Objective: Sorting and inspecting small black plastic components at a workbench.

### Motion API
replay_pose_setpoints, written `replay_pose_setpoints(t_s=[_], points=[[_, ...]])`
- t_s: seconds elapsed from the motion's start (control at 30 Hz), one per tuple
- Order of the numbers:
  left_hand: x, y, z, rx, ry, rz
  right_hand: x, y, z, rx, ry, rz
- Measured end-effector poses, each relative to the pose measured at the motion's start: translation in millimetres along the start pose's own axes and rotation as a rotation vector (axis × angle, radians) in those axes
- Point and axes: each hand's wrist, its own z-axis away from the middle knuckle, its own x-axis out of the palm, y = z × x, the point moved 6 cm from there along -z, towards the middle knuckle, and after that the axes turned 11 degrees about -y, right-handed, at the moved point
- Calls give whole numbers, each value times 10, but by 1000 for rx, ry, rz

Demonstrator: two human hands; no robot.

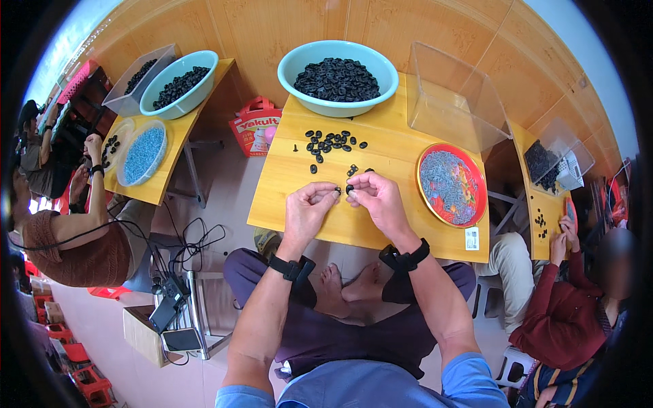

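My left hand (311, 209) is closed in a pinch near the front half of the yellow wooden table (279, 183). Something small and dark shows at its fingertips, too small to make out. Just beside it, my right hand (381, 206) pinches a small black plastic piece (350, 190) between thumb and forefinger. The fingertips of both hands are close together but apart. Beyond them lie several loose, oval black plastic pieces (329, 142) in a scattered group. A couple more black pieces (352, 170) rest right by my right fingers.
A light-blue basin (289, 85) heaped with black pieces stands at the table's back. On the right are a red round tray (424, 189) of small grey metal parts and a clear plastic bin (452, 102). People work at tables on both sides. Cables (194, 238) lie at left.
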Motion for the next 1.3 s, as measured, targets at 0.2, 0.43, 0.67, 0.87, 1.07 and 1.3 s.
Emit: replay_pose_setpoints(t_s=[0.2, 0.43, 0.67, 0.87, 1.07, 1.3], points=[[1, 16, 17, -1, 24, -12, 32, -21, 18, -2, -8, -22], [10, 15, 13, 12, 27, 42, 61, 0, -8, 11, -23, -54], [-21, -25, 14, -31, 18, -2, 67, 4, -16, 35, -35, -47], [-10, -6, 22, -58, 32, 31, 74, -20, -12, 52, -43, -31], [-18, 18, 16, -48, 20, 46, 81, -30, -19, 65, -32, -17], [-23, -16, 1, -56, 13, 54, 79, -2, -24, 71, -30, -30]])
